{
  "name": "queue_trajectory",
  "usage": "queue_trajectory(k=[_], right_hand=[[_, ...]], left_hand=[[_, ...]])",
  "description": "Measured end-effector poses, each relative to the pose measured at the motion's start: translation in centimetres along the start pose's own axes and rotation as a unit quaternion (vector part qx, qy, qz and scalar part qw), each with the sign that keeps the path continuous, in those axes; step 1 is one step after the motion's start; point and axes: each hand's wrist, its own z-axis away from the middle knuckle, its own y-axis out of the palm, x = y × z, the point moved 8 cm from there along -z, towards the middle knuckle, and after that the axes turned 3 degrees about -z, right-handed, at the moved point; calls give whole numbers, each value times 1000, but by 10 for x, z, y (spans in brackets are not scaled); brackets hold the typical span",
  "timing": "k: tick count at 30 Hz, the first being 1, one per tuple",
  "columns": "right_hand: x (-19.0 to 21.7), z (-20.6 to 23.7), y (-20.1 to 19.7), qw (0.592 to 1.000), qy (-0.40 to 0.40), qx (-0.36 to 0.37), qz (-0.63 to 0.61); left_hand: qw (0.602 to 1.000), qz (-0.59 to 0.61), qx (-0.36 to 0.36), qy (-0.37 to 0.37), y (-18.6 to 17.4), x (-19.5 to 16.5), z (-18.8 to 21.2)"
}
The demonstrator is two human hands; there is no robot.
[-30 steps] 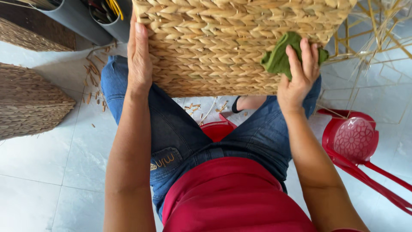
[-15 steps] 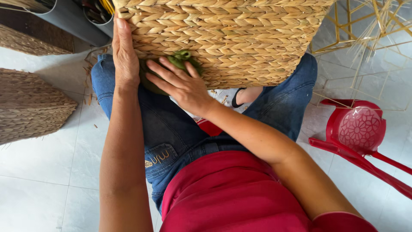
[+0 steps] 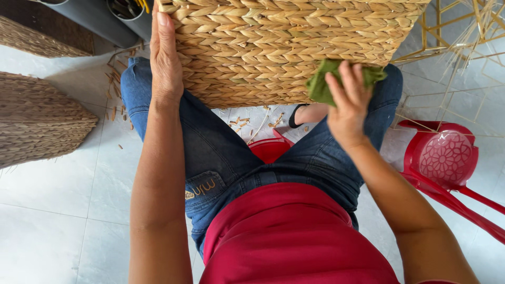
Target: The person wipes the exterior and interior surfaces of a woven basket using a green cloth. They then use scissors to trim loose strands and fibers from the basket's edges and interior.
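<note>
Head view | left hand (image 3: 165, 58) flat on basket (image 3: 294, 47), top cropped | right hand (image 3: 348, 102) grips green cloth (image 3: 323, 84)

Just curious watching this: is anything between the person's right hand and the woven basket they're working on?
Yes: a crumpled green cloth sits under the right hand, pressed against the woven straw basket. The left hand lies directly on it.

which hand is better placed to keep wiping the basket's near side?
Right. The right hand already presses the crumpled green cloth against the near side of the woven straw basket. The left hand lies flat on the basket's left side, apparently steadying it, holding no cloth.
</note>
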Motion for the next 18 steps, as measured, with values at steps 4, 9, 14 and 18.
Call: queue_trajectory(k=[4, 9, 14, 18], right_hand=[[81, -15, 53, 995, -86, 11, -42], [187, -52, 104, 981, -101, 90, -140], [199, -55, 105, 961, -175, 152, -151], [134, -37, 65, 975, -198, 81, -55]], left_hand=[[1000, -7, -3, -2, -1, 2, -2], [1000, 4, -16, -1, -5, 4, -8], [1000, 0, -11, 9, -3, -4, -4], [1000, -10, -7, 15, 3, -13, 1]])
